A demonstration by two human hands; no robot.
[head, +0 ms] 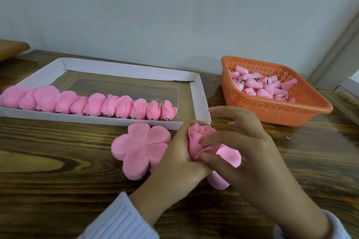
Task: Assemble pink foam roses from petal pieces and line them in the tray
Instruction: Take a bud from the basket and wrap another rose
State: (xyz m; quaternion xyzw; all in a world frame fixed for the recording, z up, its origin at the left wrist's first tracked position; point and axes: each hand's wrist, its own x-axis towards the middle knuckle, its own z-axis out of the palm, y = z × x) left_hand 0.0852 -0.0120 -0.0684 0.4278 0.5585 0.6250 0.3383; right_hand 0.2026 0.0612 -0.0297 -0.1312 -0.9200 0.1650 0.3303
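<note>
1. Now, my left hand point(180, 153) is curled around the half-made rose point(196, 137). Its fingers are closed on the flower from the side and from below.
2. My right hand point(242, 141) is partly closed. The thumb and the first finger pinch one petal against the rose, while the other fingers are spread and hold nothing.
3. The rose is therefore between my two hands, over the tabletop point(58, 161). Two outer petals point(231, 155) hang free under my right hand and are not yet wrapped.
4. I judge that the foam is very light and soft. It bends easily, so a hard squeeze may crease it or tear a petal at its narrow root.
5. The best place to hold is, I think, low at the base where the petals meet, with a gentle grip. The upper edges should be touched only with fingertips.
6. Just left of my left hand lies the stack of flat petal pieces point(139, 145). I would lift one piece by a single lobe, since thin sheets may cling together.
7. Beyond my hands is the tray point(200, 99) with a row of finished roses point(93, 103). The free place is at the end of the row nearest my hands.
8. Beyond my right hand the orange basket point(272, 110) holds pink buds point(262, 87).
</note>
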